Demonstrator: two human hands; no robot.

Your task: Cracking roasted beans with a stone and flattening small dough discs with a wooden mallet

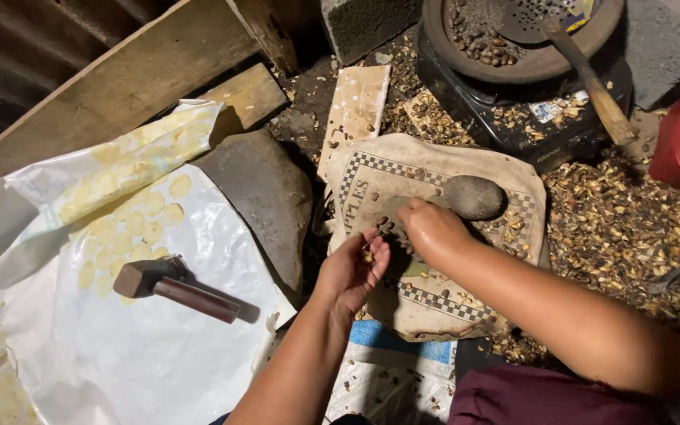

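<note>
Head view: near the centre of the frame the left hand [353, 271] is cupped palm-up, fingers loosely curled around a small pale kernel [367, 256] lying in the palm. Just above and to the right of it, the right hand [428, 224] is turned knuckles-up with its fingertips drawn together over a little heap of small dark brown nuts [388, 227]; whether it actually pinches one I cannot tell, since the fingers hide the contact. Both hands work over a dirty beige cloth sack with a chequered border [505, 236], spread flat on the ground. Touching the right hand's upper side lies a smooth grey oval stone [474, 197].

The nuts look small, hard and light, likely to roll or slip, so a fingertip pinch across the widest part seems the safest hold. The kernel appears brittle and wants a soft cupped grip. The stone looks dense and heavy, best taken with the whole palm around its middle.

At lower left a brown-headed hammer with a dark reddish handle [175, 287] lies on a white plastic sheet [120, 354]. Along the top right sits a round dark pan of nuts [513, 67], and broken shell litter [615, 228] covers the ground on the right.
</note>
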